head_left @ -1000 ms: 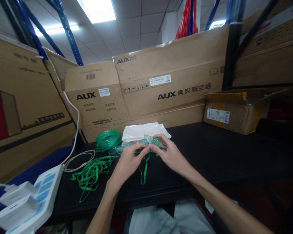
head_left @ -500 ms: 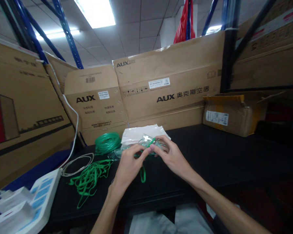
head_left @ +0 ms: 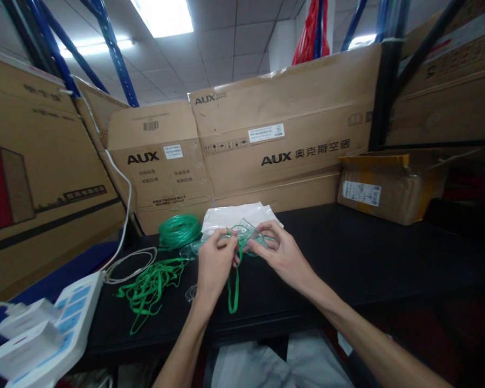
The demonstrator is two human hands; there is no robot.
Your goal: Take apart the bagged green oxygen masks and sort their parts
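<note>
My left hand (head_left: 216,264) pinches a green elastic strap (head_left: 234,291), whose loop hangs down over the black table. In my right hand (head_left: 285,256) is a clear greenish plastic piece (head_left: 247,233), gripped between thumb and fingers close to my left fingertips. Where the strap meets the plastic is too small to make out. Behind the hands lie white sheets or bags (head_left: 234,215). A coil of green tubing (head_left: 180,230) rests to the left, with more clear plastic beside it. Nearer to me is a tangled heap of green straps (head_left: 151,285).
A white power strip (head_left: 70,318) with plugs stands at the left, near a looped pale cable (head_left: 125,272). Cardboard panels (head_left: 283,178) wall the back of the black table (head_left: 367,258). An open carton (head_left: 382,186) sits at the back right.
My left hand has drawn slightly away from my right, with the strap now in its fingers. The strap loop hangs longer and lower. The view has shifted slightly.
</note>
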